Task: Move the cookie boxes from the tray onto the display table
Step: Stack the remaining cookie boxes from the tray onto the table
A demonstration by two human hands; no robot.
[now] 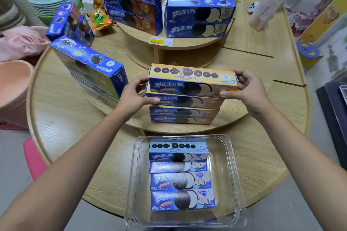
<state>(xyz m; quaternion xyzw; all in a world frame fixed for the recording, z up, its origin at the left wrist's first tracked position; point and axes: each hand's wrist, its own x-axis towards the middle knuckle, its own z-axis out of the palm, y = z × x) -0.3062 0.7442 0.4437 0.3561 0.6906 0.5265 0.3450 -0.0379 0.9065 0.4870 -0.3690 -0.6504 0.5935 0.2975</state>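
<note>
A yellow cookie box tops a stack of several yellow boxes on the middle tier of the round wooden display table. My left hand grips the box's left end and my right hand grips its right end. Just below, at the table's near edge, a clear plastic tray holds several light-blue cookie boxes lined up in a row.
Blue cookie boxes are stacked at the left of the tier, more and purple ones on the upper tier with a yellow price tag. Bowls, a peach tub and a pink stool stand left.
</note>
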